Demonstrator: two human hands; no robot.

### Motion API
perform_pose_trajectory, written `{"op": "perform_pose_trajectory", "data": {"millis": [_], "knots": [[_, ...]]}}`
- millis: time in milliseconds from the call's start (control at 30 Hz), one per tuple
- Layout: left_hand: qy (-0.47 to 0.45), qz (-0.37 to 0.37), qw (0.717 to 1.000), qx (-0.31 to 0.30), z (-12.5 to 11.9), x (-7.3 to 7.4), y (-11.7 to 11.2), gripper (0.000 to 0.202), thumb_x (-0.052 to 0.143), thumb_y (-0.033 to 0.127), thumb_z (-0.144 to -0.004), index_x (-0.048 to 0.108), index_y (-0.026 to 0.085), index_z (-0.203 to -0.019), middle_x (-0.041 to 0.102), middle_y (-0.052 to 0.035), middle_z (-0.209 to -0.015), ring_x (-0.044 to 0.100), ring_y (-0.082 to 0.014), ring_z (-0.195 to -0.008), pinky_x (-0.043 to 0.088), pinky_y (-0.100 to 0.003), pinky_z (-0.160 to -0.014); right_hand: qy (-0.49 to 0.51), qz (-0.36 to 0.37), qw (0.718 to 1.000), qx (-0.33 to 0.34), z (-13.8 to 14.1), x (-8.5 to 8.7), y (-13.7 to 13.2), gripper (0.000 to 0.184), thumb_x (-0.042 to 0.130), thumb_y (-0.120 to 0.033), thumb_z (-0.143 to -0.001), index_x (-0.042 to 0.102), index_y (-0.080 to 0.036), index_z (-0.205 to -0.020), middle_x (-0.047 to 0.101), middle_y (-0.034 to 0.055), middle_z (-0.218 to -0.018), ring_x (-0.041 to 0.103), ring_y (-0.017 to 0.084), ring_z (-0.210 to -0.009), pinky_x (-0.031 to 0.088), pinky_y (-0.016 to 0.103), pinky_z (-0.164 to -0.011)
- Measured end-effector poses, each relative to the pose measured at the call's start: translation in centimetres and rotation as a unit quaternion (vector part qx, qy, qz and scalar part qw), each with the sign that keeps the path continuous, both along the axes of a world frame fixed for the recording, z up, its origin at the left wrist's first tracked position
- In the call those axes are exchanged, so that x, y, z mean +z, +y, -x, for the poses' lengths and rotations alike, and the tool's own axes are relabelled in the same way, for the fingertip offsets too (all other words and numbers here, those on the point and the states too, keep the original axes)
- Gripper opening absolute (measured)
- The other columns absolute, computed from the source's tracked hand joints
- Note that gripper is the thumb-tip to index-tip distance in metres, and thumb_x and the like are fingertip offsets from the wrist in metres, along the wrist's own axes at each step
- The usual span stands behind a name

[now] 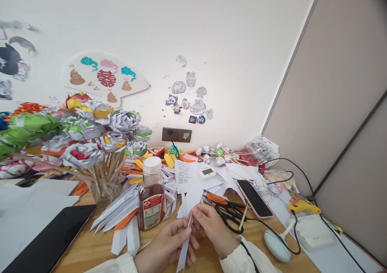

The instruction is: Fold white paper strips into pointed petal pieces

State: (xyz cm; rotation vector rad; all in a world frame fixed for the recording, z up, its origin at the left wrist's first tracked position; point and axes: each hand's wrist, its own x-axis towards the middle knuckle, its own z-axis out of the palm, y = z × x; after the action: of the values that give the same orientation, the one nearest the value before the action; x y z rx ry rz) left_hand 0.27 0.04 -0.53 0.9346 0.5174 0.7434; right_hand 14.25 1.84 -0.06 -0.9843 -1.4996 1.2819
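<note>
My left hand (165, 246) and my right hand (212, 228) meet low in the middle of the view, above a wooden desk (90, 249). Both pinch a long, narrow folded strip of white paper (185, 246) that runs down between them. My left fingers curl round its lower part. My right thumb and forefinger press its upper end. Just beyond my right hand lie black-handled scissors (229, 216) with an orange grip.
A bottle of reddish liquid (151, 194) with a white cap stands left of my hands, among several folded paper strips (121, 212). Paper flowers on sticks (87, 144) fill a jar at left. A phone (254, 198), glue gun (302, 206), white mouse (276, 244) and dark tablet (48, 240) lie around.
</note>
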Motion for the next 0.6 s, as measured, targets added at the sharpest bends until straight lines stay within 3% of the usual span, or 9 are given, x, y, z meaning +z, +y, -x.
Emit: {"op": "perform_pose_trajectory", "data": {"millis": [233,367,600], "knots": [[0.003,-0.031,0.999,0.022,-0.4,-1.1,0.6,0.029,0.063,0.039,-0.061,0.048,0.015,-0.068,0.061,-0.0019,-0.058,0.057,-0.0119,-0.043,0.041,-0.023,-0.044,0.018,0.01,1.0,0.009,0.2,0.7,-0.7,0.042,0.042,-0.048,-0.076,0.06,-0.011,-0.068,0.038,-0.0044,-0.047,0.034,0.006,-0.044,0.026,0.018,-0.045],[0.03,-0.1,0.993,0.053,-0.3,-1.6,1.0,0.03,0.062,0.042,-0.061,0.048,0.016,-0.067,0.06,0.0003,-0.054,0.055,-0.0105,-0.039,0.04,-0.02,-0.039,0.032,0.006,0.999,0.019,0.3,1.0,-0.9,0.043,0.04,-0.049,-0.077,0.061,-0.012,-0.074,0.042,-0.0025,-0.052,0.036,0.007,-0.048,0.028,0.018,-0.047],[0.065,-0.145,0.984,0.082,-0.3,-1.7,0.8,0.031,0.06,0.043,-0.062,0.045,0.017,-0.069,0.061,0.0012,-0.052,0.054,-0.0099,-0.035,0.038,-0.019,-0.035,0.017,-0.034,0.999,0.035,0.1,1.0,-0.8,0.037,0.05,-0.046,-0.072,0.059,-0.012,-0.082,0.048,-0.0008,-0.061,0.041,0.009,-0.055,0.034,0.02,-0.053]]}}
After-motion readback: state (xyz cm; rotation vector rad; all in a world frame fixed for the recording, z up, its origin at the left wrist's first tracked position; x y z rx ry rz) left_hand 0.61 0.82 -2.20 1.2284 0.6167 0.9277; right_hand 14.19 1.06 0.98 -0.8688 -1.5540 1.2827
